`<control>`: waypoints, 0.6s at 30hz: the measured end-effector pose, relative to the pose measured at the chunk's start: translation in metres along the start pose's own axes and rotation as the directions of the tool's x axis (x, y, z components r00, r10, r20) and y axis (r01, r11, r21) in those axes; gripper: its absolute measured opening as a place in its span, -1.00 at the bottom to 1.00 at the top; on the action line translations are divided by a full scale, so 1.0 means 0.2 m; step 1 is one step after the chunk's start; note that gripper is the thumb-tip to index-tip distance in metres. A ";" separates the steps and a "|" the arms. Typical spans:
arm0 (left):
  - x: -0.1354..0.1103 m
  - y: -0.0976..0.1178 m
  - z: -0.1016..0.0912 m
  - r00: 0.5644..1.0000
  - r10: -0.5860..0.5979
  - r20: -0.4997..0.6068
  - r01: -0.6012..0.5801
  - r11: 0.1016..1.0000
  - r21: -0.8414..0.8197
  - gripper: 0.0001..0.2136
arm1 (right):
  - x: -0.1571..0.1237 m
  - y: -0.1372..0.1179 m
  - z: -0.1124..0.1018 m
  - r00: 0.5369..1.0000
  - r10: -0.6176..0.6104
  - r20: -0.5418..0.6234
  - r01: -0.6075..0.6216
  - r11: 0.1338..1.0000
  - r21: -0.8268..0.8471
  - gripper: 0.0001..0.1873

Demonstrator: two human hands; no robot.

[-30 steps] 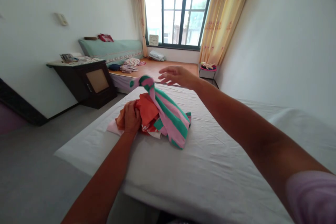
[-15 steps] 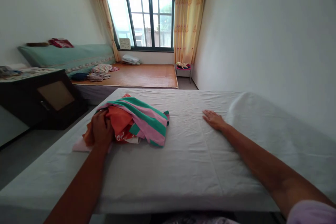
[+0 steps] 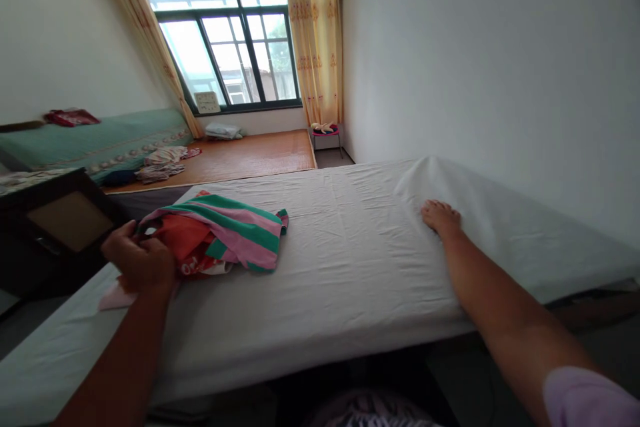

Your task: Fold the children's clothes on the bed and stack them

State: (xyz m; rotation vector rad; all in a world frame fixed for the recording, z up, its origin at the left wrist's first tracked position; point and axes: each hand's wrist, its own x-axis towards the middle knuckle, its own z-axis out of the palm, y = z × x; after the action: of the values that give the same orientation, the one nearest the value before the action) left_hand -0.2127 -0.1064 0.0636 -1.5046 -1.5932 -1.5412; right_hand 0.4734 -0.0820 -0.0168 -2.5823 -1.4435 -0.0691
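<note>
A bundle of clothes lies on the left half of the white sheet (image 3: 345, 260). On top is a pink-and-green striped garment (image 3: 243, 227), and an orange-red garment (image 3: 183, 240) shows beneath it. My left hand (image 3: 143, 257) is at the bundle's left end, fingers curled round the cloth edge; which layer they grip is partly hidden. A pale pink cloth (image 3: 115, 295) pokes out below that hand. Toward the wall, my right hand (image 3: 443, 217) rests palm down on the sheet, fingers a little bent and apart, beside a raised fold.
A dark cabinet (image 3: 65, 220) stands to the left of the sheet-covered surface. Beyond it is a bed with a brown mat (image 3: 250, 153) and several folded clothes. A pink stool (image 3: 327, 135) stands by the curtain, and the white wall (image 3: 475, 67) runs along the right.
The view has turned, so the room sits further left. My left hand has lifted slightly at the bundle's left end. My right hand has slid right across the sheet, toward the fold by the wall.
</note>
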 end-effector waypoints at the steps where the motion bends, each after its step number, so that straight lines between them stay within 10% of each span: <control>1: -0.01 0.11 0.01 0.997 0.067 -0.037 -0.066 0.998 0.017 -0.54 | 0.00 -0.03 -0.02 1.000 0.005 0.012 -0.005 1.000 0.003 -0.45; 3: -0.07 0.37 0.07 0.945 0.304 0.119 -0.291 0.950 -0.113 -0.65 | 0.00 -0.10 -0.06 0.999 0.014 0.050 -0.014 1.000 0.007 -0.47; 6: -0.24 0.73 0.27 0.707 0.570 0.420 -0.462 0.821 -0.335 -0.68 | 0.05 -0.20 -0.10 0.994 -0.041 0.098 0.039 0.999 0.023 -0.50; 10: -0.46 0.92 0.59 0.410 0.548 0.729 -0.458 0.815 -0.356 -0.57 | 0.14 -0.14 -0.07 0.988 -0.118 0.094 0.115 0.992 0.042 -0.44; 13: -0.54 0.86 0.75 0.320 0.396 0.861 -0.411 0.877 -0.250 -0.49 | 0.20 0.09 -0.03 0.994 -0.023 0.102 0.022 1.000 0.010 -0.37; 18: -0.58 0.73 0.81 0.324 0.389 0.862 -0.379 0.888 -0.259 -0.47 | 0.19 0.39 -0.02 0.982 0.156 0.105 -0.153 0.988 -0.032 -0.33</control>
State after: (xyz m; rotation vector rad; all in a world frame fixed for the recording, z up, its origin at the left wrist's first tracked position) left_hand 0.0071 -0.0377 -0.0235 -2.7503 -1.4403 -0.3554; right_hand 0.5602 -0.0900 -0.0185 -2.7458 -1.2763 0.0751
